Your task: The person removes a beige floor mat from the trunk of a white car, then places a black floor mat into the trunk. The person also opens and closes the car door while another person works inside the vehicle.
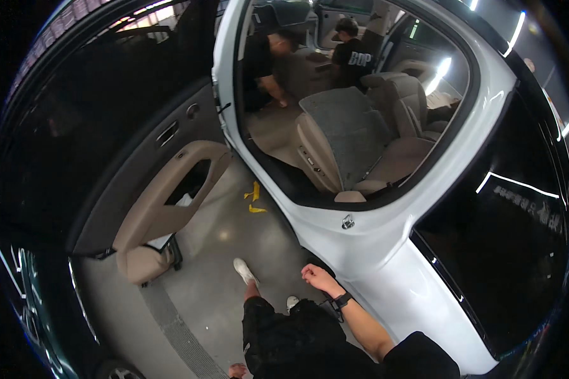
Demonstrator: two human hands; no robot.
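My right hand (319, 278), with a dark band at the wrist, hangs beside the white body of the car (360, 246), just below the rear door opening. Its fingers are loosely bent and nothing shows in them. Only a small part of my left hand (237, 371) appears at the lower edge, by my dark shorts; its fingers are mostly hidden. Through the opening a beige seat (319, 148) has a grey cover (351, 136) draped over it. A metal door latch striker (348, 221) sits on the white door frame.
To the left, the open car door (171, 170) has a beige armrest and a pocket holding something pale. Yellow tape pieces (254, 199) and a grated floor strip (180, 328) mark the floor. Two people in black (354, 57) crouch beyond the cabin. A dark car (38, 316) stands far left.
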